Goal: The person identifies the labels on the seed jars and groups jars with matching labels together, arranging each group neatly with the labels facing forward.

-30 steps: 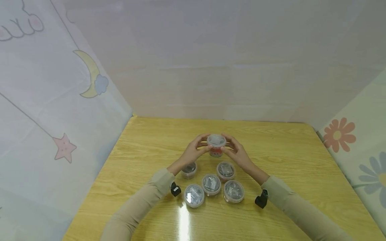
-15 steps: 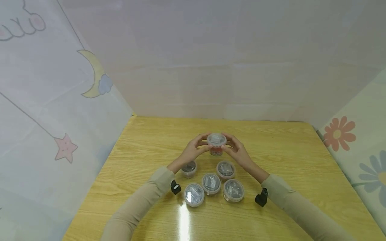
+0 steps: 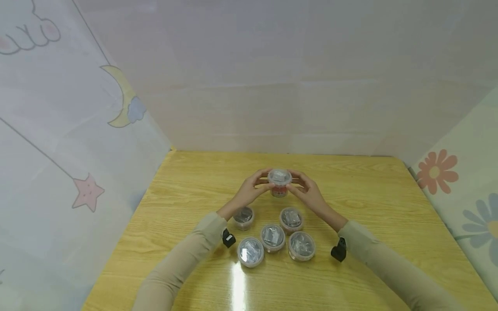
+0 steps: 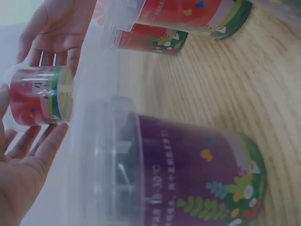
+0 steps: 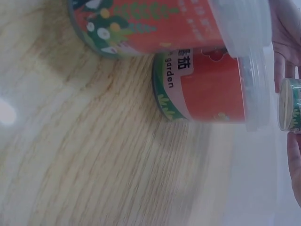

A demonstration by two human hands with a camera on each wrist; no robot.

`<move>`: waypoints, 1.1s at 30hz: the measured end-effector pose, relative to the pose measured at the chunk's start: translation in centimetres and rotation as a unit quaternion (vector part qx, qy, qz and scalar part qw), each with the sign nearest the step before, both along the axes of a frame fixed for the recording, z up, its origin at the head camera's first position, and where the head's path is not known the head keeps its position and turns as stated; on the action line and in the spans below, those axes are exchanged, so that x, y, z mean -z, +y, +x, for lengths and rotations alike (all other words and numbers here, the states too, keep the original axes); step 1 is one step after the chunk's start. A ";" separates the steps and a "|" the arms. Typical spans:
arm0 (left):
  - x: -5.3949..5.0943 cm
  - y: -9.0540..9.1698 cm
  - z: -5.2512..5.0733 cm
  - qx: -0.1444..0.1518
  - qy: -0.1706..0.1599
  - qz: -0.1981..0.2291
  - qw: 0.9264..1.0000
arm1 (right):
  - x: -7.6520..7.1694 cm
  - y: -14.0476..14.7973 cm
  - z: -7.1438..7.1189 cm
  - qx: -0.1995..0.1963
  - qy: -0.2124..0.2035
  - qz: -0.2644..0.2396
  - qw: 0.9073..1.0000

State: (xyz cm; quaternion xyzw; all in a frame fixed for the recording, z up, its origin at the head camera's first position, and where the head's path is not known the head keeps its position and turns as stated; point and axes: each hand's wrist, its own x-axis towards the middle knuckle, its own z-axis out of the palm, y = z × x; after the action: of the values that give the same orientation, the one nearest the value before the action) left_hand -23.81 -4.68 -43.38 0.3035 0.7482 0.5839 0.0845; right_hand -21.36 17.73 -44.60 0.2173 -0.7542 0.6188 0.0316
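Both hands hold one small round plastic tub (image 3: 279, 190) with a red label and a clear lid. My left hand (image 3: 247, 192) grips its left side and my right hand (image 3: 310, 195) its right side, thumbs on the near side. In the left wrist view the flat underside of the held tub (image 4: 40, 96) shows, off the table; the left hand (image 4: 23, 172) lies below it in that frame. In the right wrist view the tub (image 5: 292, 104) is cut by the edge, with part of the right hand (image 5: 294, 162) beside it.
Several similar lidded tubs stand on the wooden table (image 3: 186, 190) nearer the body, including one by the left forearm (image 3: 244, 218) and one at front right (image 3: 301, 246). A purple-labelled tub (image 4: 188, 174) is close to the left wrist. A printed cloth wall (image 3: 272, 116) rises behind.
The held tub and both hands have risen slightly and shifted a little away from the body. The tubs standing on the table have stayed in place.
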 end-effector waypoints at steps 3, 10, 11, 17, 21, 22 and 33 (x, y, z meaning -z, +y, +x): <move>0.0 0.0 -0.2 -0.005 0.011 -0.011 1.000 | 0.1 0.0 -0.3 0.001 0.000 0.001 1.000; 1.5 0.3 -1.6 -0.046 0.026 -0.021 0.998 | -0.2 -0.1 -1.0 0.009 0.002 0.012 1.000; 1.8 0.3 -1.9 -0.052 0.028 -0.023 0.998 | -0.2 -0.1 -1.0 0.013 0.002 0.018 1.000; 2.7 0.3 -3.0 -0.071 0.025 -0.028 0.997 | -0.5 -0.2 -1.4 0.022 -0.008 0.045 0.999; 2.6 0.1 -3.3 -0.074 0.030 -0.032 0.996 | -0.7 -0.3 -1.8 0.022 -0.011 0.056 0.998; 2.6 0.1 -3.4 -0.074 0.032 -0.034 0.996 | -0.7 -0.3 -1.9 0.022 -0.011 0.059 0.998; 2.7 0.1 -4.5 -0.084 0.026 -0.049 0.995 | -0.4 -0.4 -3.2 0.015 -0.002 0.070 0.997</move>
State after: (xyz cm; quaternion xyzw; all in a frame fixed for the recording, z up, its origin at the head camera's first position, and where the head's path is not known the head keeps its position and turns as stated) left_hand -28.31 -4.55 -46.09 0.2503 0.8009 0.5431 0.0306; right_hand -24.55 17.28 -44.17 0.2064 -0.7992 0.5639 0.0245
